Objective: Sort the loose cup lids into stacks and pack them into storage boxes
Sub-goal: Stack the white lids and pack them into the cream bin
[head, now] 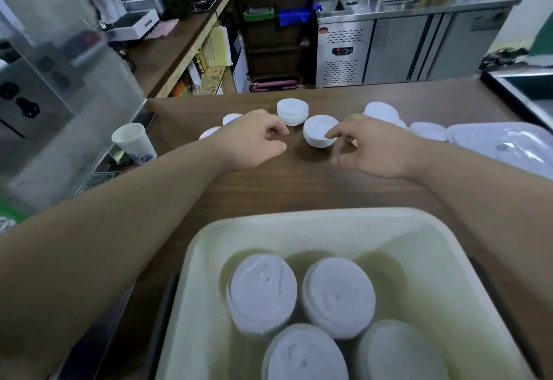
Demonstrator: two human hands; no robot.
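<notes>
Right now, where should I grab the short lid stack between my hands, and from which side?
I'd grip the lid stack low on its side wall, so all the lids lift together. Come from left and right: the right hand touches its right edge, the left hand is close on the other side, and another stack stands just behind it.

Bottom edge chops the cream plastic storage box (299, 221) and its nearest white lid stacks (305, 354); left hand (254, 140) half-hides two loose lids (231, 117).
</notes>
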